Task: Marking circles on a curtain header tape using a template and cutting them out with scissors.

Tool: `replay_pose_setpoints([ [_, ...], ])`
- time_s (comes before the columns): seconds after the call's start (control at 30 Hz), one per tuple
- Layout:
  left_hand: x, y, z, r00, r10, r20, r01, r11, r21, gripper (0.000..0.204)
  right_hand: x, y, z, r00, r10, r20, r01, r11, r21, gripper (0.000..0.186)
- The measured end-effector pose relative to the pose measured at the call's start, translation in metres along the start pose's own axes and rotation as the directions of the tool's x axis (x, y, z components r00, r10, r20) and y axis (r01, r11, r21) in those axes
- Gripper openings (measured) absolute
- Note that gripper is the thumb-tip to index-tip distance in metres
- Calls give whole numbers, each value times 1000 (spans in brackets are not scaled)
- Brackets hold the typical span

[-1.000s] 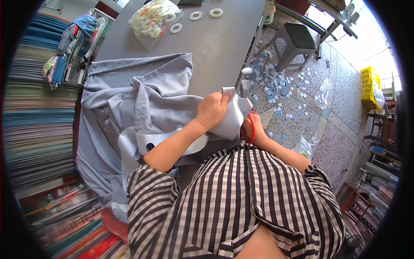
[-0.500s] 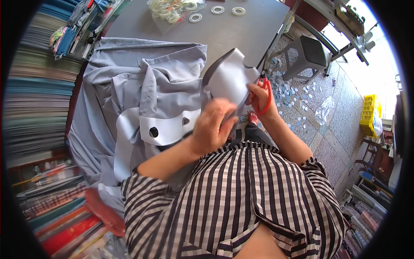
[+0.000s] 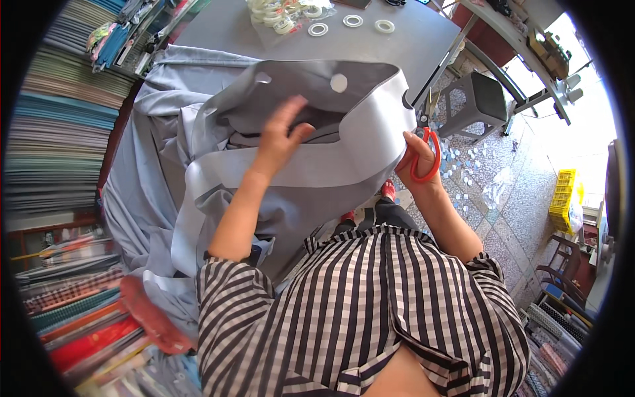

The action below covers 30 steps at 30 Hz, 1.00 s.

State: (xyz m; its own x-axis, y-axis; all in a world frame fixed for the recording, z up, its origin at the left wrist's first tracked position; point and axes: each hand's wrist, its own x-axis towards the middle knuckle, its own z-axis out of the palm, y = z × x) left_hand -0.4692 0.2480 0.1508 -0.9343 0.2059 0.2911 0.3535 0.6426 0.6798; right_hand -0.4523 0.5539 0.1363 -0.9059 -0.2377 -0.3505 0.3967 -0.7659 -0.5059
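Observation:
A grey curtain [image 3: 301,215] with a pale stiff header band [image 3: 271,169] spreads across the table and hangs toward me. The band stands up in a loop, and a cut-out notch shows at its right end. A pale round spot [image 3: 338,83] is on the loop's far side; I cannot tell if it is a hole or a disc. My right hand [image 3: 418,157] grips red-handled scissors [image 3: 433,155], blades pointing away, and the band's right end. My left hand [image 3: 281,142] is over the loop, fingers apart, slightly blurred, with nothing in it.
Curtain rings [image 3: 353,21] and a clear bag of rings [image 3: 284,16] lie on the grey table [image 3: 370,49]. A dark stool [image 3: 477,99] stands right of it. Round cut-offs litter the floor. A yellow crate [image 3: 563,198] is far right; stacked fabrics [image 3: 59,178] line the left.
The header band has spread out into a wide loop. My left hand has moved left and away from my right hand. My right hand, still with the scissors, has shifted slightly right.

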Motion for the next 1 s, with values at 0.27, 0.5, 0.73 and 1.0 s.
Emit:
replay_pose_setpoints([
  [0.27, 3, 24, 60, 908, 110, 404, 64, 917, -393, 53, -7, -21, -17, 995, -70, -71, 76, 994, 82, 26],
  [0.5, -7, 59, 10, 906, 0, 424, 169, 917, -361, 40, 28, -38, -73, 990, -132, 52, 133, 991, -7, 35],
  [0.73, -21, 169, 11, 893, -3, 450, 388, 511, -767, 25, 58, -15, -16, 931, 3, 365, 183, 861, -474, 15],
  [1.0, -24, 161, -1, 952, -35, 304, 155, 912, -380, 24, 14, 25, 35, 816, 287, 503, 22, 852, -522, 26],
])
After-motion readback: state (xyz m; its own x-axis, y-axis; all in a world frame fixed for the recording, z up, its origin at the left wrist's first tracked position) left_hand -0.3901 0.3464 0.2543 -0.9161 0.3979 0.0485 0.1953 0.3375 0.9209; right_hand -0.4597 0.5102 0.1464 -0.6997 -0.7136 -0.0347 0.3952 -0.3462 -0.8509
